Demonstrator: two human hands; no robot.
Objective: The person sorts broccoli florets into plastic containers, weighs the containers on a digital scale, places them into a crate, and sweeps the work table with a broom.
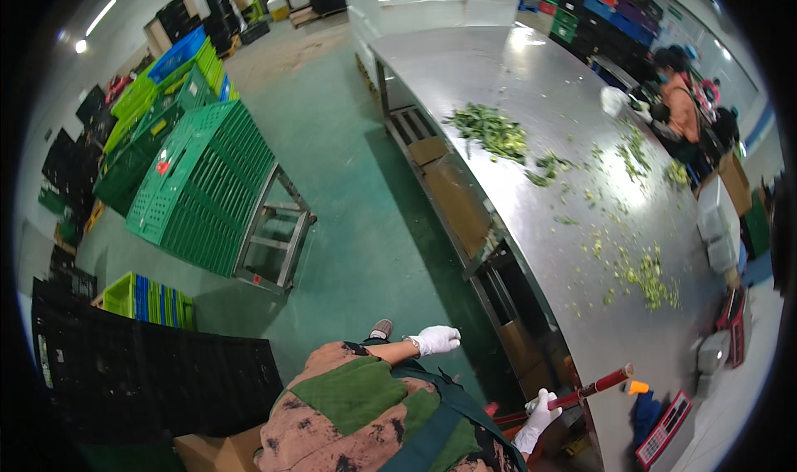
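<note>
My right hand [540, 411], in a white glove, is closed around a red pole [594, 386] with a pale round end that reaches over the corner of a steel table [598, 322]. The pole's lower part is hidden by my body. My left hand [438, 340], also in a white glove, hangs over the green floor beside the table, its fingers curled; whether it holds anything does not show. Leafy green trimmings [489, 132] lie in a heap on the table, and smaller yellow-green scraps [650, 279] are scattered across it.
A stack of green plastic crates [205, 185] stands on a wheeled metal frame [274, 241] at left. Black crates [155, 372] are lower left. Cardboard [457, 201] fills the table's lower shelf. A scale with a keypad [663, 431] sits near the right corner. A co-worker [679, 108] stands across the table.
</note>
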